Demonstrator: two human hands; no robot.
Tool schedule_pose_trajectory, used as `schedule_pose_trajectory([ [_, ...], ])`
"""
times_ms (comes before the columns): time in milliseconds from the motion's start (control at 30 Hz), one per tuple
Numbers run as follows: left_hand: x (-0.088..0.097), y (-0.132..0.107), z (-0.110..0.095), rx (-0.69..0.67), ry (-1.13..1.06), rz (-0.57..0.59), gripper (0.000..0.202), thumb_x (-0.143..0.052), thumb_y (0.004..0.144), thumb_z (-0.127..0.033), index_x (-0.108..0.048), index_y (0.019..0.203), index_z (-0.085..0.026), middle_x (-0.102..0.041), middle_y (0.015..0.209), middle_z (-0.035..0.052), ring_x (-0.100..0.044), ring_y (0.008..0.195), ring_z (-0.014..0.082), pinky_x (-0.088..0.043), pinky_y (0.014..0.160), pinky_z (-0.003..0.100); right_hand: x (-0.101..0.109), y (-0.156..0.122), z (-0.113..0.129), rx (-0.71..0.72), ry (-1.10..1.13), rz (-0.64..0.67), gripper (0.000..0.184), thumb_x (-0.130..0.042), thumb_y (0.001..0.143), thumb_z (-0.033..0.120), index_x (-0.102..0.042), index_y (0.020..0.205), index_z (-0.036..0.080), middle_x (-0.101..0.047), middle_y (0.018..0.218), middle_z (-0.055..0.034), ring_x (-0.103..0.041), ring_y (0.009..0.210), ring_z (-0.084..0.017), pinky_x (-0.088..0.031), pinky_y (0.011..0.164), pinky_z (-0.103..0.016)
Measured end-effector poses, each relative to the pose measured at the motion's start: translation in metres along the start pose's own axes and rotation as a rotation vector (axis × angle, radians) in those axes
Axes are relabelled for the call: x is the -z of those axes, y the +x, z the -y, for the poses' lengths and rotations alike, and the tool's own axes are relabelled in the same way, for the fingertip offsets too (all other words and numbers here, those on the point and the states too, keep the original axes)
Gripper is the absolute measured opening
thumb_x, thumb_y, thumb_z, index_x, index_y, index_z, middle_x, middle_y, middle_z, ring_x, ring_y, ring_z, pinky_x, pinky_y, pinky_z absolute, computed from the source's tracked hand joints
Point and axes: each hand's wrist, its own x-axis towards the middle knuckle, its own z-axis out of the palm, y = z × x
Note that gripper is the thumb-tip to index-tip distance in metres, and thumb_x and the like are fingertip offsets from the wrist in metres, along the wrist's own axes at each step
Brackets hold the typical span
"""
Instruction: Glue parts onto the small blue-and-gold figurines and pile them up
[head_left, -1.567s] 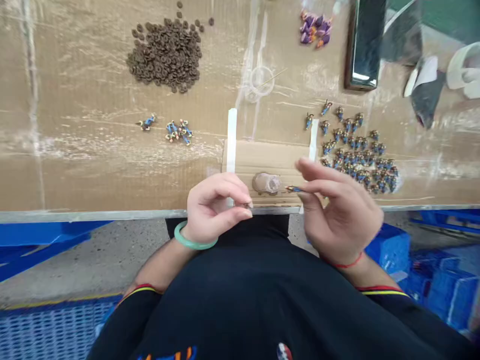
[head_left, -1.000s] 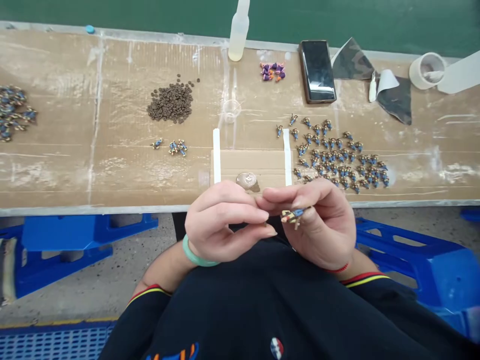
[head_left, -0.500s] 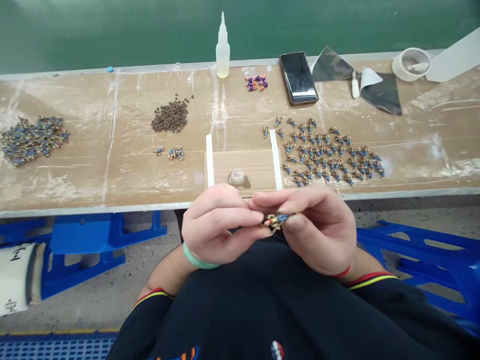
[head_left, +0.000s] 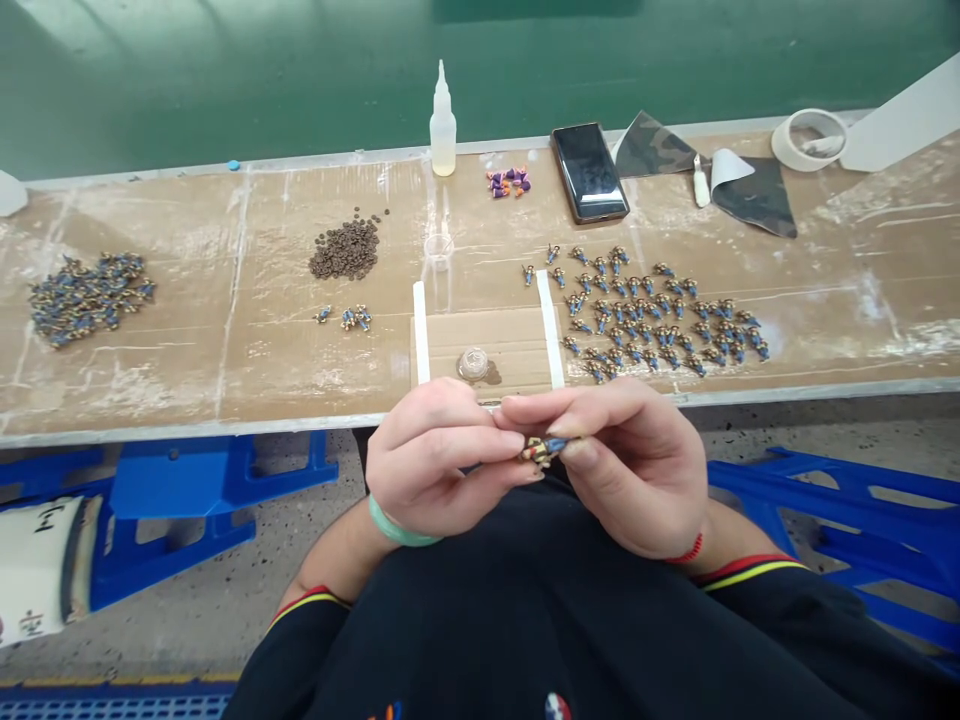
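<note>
Between my two hands, just in front of the table edge, is a small painted figurine (head_left: pixel 541 451) in blue, gold and red. My left hand (head_left: pixel 442 455) pinches its head end between thumb and fingers, which cover that end. The blue end is gripped by the thumb and fingertips of my right hand (head_left: pixel 637 465). Behind my hands, a small round clear dish (head_left: pixel 473 364) sits on a cardboard piece (head_left: pixel 487 328) flanked by white tape strips. Right of it, many similar figurines (head_left: pixel 645 310) lie spread out in rows.
Left are a figurine heap (head_left: pixel 94 295), a pile of small brown discs (head_left: pixel 346 250) and a few loose figurines (head_left: pixel 356 318). Along the back stand a dropper bottle (head_left: pixel 443 135), small purple-orange pieces (head_left: pixel 508 182), a phone (head_left: pixel 590 172) and a tape roll (head_left: pixel 810 140). Blue stools (head_left: pixel 172 480) flank me below.
The camera view has shifted slightly, so the table sits a little lower in the picture. Both hands keep their grip on the figurine, which has turned slightly.
</note>
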Motion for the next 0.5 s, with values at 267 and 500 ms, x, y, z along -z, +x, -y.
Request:
schedule_pose_trajectory([
  [267, -0.0005, 0.0006, 0.0025, -0.010, 0.014, -0.001, 0.016, -0.075, 0.095, -0.027, -0.069, 0.088, -0.015, -0.072, 0.076, -0.0002, -0.066, 0.064, 0.0097, -0.057, 0.060, 0.025, 0.0016, 0.0016, 0.0012, 0.059, -0.078, 0.016, 0.026, -0.065, 0.102, 0.010, -0.074, 0.119, 0.027, -0.077, 0.123, -0.0025, -0.078, 0.106, -0.018, -0.069, 0.090, -0.027],
  [500, -0.0031, -0.0038, 0.0054, -0.107, 0.093, -0.069, 0.015, -0.074, 0.096, -0.026, -0.067, 0.086, -0.017, -0.071, 0.073, -0.0034, -0.060, 0.059, 0.0074, -0.053, 0.055, 0.023, 0.0033, 0.0037, 0.0058, 0.116, -0.257, 0.068, 0.036, -0.068, 0.093, -0.001, -0.073, 0.116, 0.025, -0.077, 0.123, -0.0011, -0.077, 0.110, -0.016, -0.065, 0.097, -0.023],
])
